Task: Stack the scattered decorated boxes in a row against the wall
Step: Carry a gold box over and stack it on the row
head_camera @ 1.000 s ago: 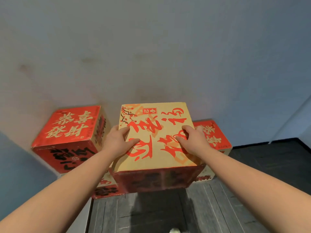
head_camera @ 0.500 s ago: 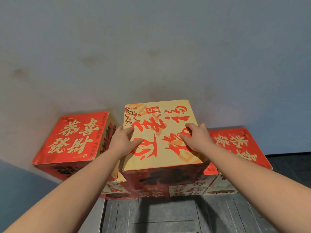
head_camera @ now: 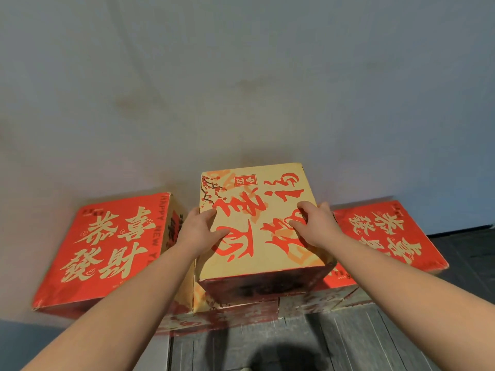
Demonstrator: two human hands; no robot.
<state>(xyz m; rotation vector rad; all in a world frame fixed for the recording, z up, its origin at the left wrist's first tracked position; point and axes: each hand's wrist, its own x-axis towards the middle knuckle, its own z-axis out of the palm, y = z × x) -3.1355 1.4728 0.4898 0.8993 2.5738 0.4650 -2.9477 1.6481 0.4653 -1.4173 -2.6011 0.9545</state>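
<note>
Pale stained wall (head_camera: 241, 76); dark plank floor (head_camera: 361, 344).

Pale grey wall (head_camera: 241, 76) fills upper view, faint brownish smudges on it; dark plank floor (head_camera: 361, 341) below wall; black baseboard strip (head_camera: 460, 232) at wall's right foot.
</note>
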